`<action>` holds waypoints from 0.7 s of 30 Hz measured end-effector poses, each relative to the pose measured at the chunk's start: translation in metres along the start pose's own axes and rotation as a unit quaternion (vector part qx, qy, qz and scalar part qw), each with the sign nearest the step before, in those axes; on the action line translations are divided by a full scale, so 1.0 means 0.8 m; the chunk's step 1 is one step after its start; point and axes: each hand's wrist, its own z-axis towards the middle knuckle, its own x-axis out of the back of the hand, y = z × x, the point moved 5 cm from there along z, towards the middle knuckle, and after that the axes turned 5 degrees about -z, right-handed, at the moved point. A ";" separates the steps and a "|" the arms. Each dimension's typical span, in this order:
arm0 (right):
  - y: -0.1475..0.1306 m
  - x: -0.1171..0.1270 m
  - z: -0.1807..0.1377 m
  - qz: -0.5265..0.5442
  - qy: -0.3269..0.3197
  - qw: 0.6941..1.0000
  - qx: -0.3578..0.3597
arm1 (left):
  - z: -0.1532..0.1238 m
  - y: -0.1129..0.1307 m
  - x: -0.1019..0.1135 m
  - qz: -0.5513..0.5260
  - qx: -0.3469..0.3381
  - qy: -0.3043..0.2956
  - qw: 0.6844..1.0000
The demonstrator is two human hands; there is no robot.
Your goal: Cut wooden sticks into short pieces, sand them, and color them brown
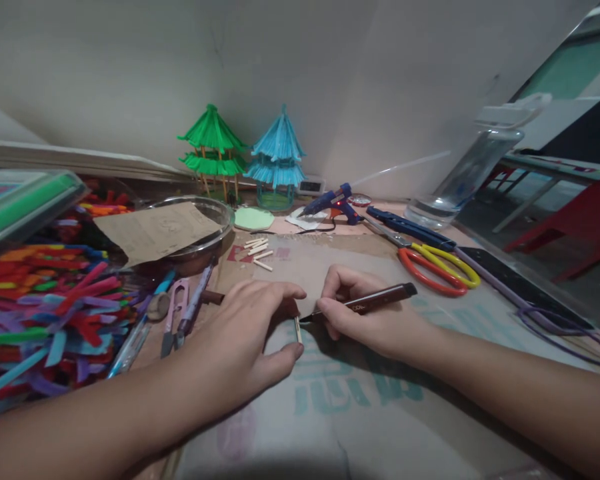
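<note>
A short wooden stick (298, 329) lies on the cardboard sheet (330, 393) near the middle, pinned under the fingertips of the left hand (240, 333), whose fingers are spread and pressing down rather than closed. The right hand (365, 317), curled tight round a brown marker (365, 304), has its tip touching the stick. Steady pressure would likely keep the mark clean; scissors (437, 267) lie far right.

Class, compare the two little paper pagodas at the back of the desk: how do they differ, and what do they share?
The green pagoda stands left; the blue pagoda stands right. The green pagoda's roofs spread wider and flatter, while the blue pagoda's top roof is a steeper cone. The green pagoda shows thin wooden posts; the blue pagoda's base looks bluish. Both are upright and two-tiered.
</note>
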 end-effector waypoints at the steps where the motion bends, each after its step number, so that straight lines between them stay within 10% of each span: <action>1: 0.000 0.000 0.000 -0.002 -0.003 1.000 0.000 | 0.000 0.000 0.000 0.000 -0.001 0.000 1.000; 21: 0.000 -0.001 0.001 -0.020 0.001 1.000 0.001 | 0.003 0.006 0.002 0.009 -0.033 -0.023 0.999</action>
